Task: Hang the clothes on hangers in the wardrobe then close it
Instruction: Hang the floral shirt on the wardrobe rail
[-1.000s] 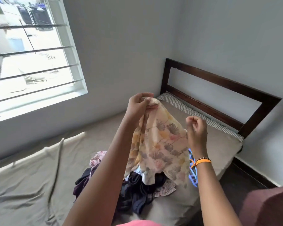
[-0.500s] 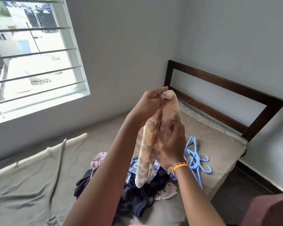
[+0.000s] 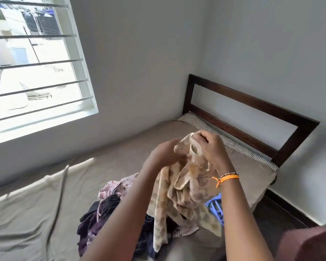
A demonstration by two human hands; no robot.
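A cream floral garment (image 3: 184, 187) hangs above the bed, held up by both hands. My right hand (image 3: 208, 146) grips its top edge near the collar. Beside it, my left hand (image 3: 167, 154) holds the cloth from the left, blurred by motion. Below lies a heap of dark and pink clothes (image 3: 105, 208). Blue plastic hangers (image 3: 215, 206) lie on the bed to the right, mostly hidden behind my right forearm and the garment. No wardrobe is in view.
The bed (image 3: 36, 204) with a beige sheet fills the lower left; its dark wooden headboard (image 3: 252, 106) stands against the right wall. A barred window (image 3: 32, 68) is at the upper left. A maroon object (image 3: 312, 243) sits at the bottom right corner.
My right hand rose from the garment's middle to its top edge. My left hand dropped slightly and shifted its hold. The garment has opened out from a narrow bunch, hiding more of the hangers.
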